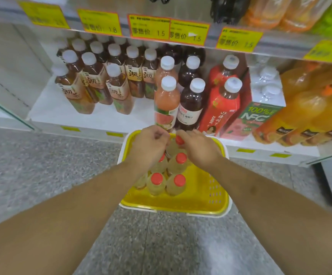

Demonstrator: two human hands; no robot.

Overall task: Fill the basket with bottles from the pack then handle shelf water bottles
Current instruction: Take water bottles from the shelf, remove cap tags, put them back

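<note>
Over yellow basket (218, 197): right hand (197, 148) pinches red-capped bottle (176, 144), left hand (148, 146) curled alongside, contents hidden, steadying bottles upright.

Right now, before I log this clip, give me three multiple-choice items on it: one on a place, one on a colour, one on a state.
1. Where does the yellow basket stand?
A. on the floor before the shelf
B. on the shelf
C. on a cart

2. What colour are the caps of the bottles in the basket?
A. white
B. red
C. green

3. What does the right hand do?
A. hangs idle
B. grips a red-capped bottle at its top
C. touches a price tag

Key: 1 A, grey floor surrounds it; 2 B, each visible cap is red; 3 B, its fingers curl round the cap.
</note>
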